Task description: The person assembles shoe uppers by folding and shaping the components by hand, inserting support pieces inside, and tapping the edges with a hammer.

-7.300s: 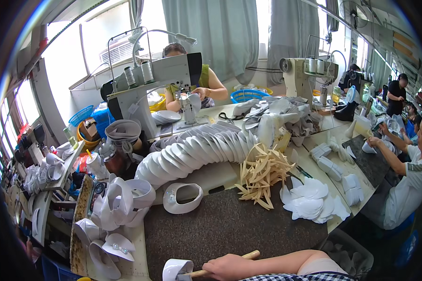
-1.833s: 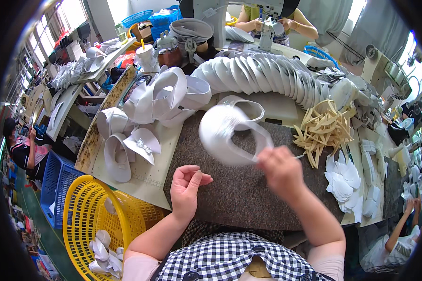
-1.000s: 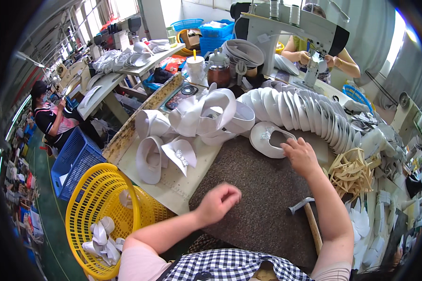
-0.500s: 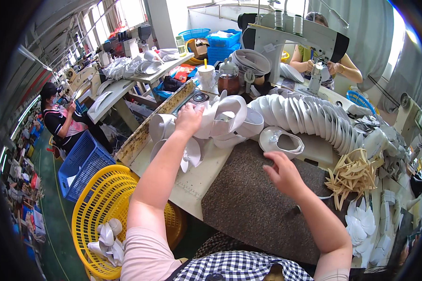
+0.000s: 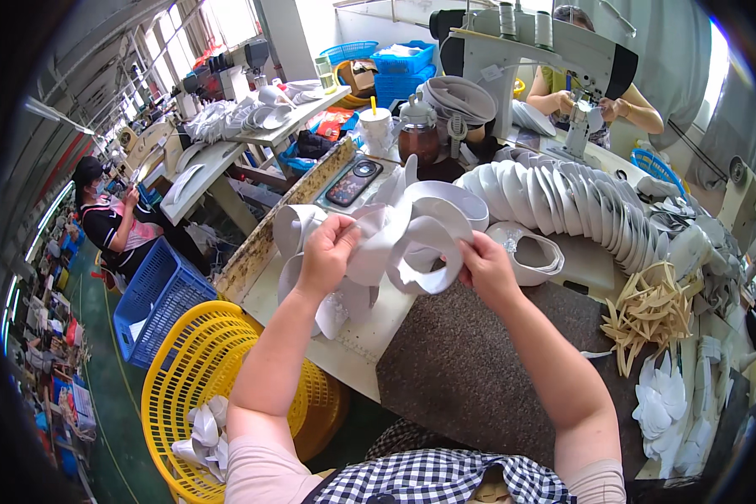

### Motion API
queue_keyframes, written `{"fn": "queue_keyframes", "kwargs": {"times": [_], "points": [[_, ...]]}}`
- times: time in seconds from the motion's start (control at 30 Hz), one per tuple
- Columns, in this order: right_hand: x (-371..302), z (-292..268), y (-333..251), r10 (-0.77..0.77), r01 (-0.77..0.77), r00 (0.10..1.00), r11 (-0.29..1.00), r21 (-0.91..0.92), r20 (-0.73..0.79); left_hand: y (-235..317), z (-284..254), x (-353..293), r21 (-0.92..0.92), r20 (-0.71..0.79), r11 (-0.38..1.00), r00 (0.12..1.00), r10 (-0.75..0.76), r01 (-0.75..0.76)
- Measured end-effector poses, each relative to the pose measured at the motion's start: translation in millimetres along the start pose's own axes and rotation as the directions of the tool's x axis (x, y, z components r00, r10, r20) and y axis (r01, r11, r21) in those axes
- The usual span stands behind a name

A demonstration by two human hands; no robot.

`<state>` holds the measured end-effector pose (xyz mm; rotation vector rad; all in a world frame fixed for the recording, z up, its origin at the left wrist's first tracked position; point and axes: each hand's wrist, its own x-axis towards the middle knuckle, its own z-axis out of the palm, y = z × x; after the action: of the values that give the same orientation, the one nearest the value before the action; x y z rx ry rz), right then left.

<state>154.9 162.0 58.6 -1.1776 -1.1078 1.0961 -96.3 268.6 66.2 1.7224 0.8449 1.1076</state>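
Note:
My left hand point(image 5: 328, 254) pinches the left side of a white shoe upper point(image 5: 396, 228), a curved band with an oval opening. On its other side my right hand point(image 5: 489, 267) grips the edge, with thumb and fingers closed. The piece is held above the table's left part. More white uppers point(image 5: 294, 227) lie beside and below my left hand, partly hidden by it. Just right of my right hand, another upper point(image 5: 543, 274) with an open middle rests by the dark mat point(image 5: 479, 361). A long overlapping row of white pieces point(image 5: 563, 202) curves behind it.
Beige strips point(image 5: 651, 315) and white petal-shaped pieces point(image 5: 659, 403) lie at right. A phone point(image 5: 353, 183), lidded cup point(image 5: 376, 130) and glass jar point(image 5: 417, 143) stand behind. A yellow basket point(image 5: 218, 315) and blue crate point(image 5: 160, 290) are left. A co-worker sits behind the sewing machine point(image 5: 546, 63).
My left hand has drawn nearer, uncovering the phone, and now grips the upper. My right hand has moved up from over the mat and closed on the upper, which has been lifted and turned.

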Motion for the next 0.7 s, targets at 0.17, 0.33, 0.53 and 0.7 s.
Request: {"fn": "queue_keyframes", "kwargs": {"times": [0.17,0.33,0.53,0.7], "points": [[-70.7,-20.9,10.3,-0.027,0.092,0.944,0.979,0.184,-0.328,-21.1,-16.2,14.8,0.179,-0.288,0.977,0.943,0.168,-0.120],[-122.5,-38.6,28.5,-0.237,0.276,0.895,0.960,0.051,-0.378,12.4,20.1,-4.3,0.525,-0.105,0.821,0.941,0.323,-0.223],[-153.1,-35.8,37.2,-0.556,0.406,0.778,0.800,-0.441,-0.293,54.1,97.4,-83.4,-0.131,0.487,0.967,0.864,-0.128,0.217],[-174.2,-40.9,17.5,-0.649,0.506,0.732,0.314,-0.803,0.207,39.7,116.6,-96.1,-0.548,0.724,0.575,0.689,-0.037,0.608]]}}
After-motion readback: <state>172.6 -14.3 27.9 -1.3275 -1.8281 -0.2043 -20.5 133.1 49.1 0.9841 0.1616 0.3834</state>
